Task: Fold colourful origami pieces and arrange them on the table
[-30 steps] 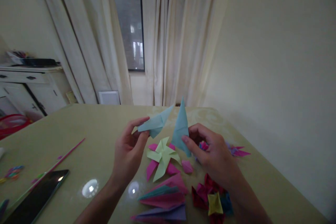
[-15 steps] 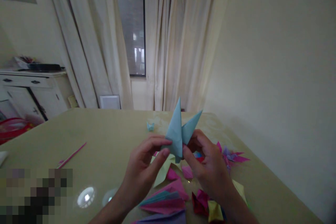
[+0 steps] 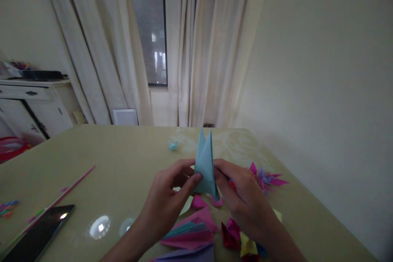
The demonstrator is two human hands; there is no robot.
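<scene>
A light-blue folded origami paper (image 3: 205,170) with two tall points stands upright between my hands, above the table. My left hand (image 3: 173,190) pinches its left side, thumb on the front face and fingers behind. At the right edge, my right hand (image 3: 241,186) grips the same paper with bent fingers; its fingertips are partly hidden. Below the hands lie pink folded papers (image 3: 199,202) and a pink and blue folded piece (image 3: 190,231). Red and yellow folded papers (image 3: 248,245) rest under my right wrist.
A pink and purple origami piece (image 3: 267,179) lies at the right. A small light-blue paper piece (image 3: 172,145) sits farther back. At the left are a phone (image 3: 39,233), a long thin pink and green stick (image 3: 67,196) and small colourful bits (image 3: 8,208).
The two points of the light-blue paper, spread apart before, now stand close together. Both hands have turned the paper and lowered it slightly. The view has shifted, showing the phone.
</scene>
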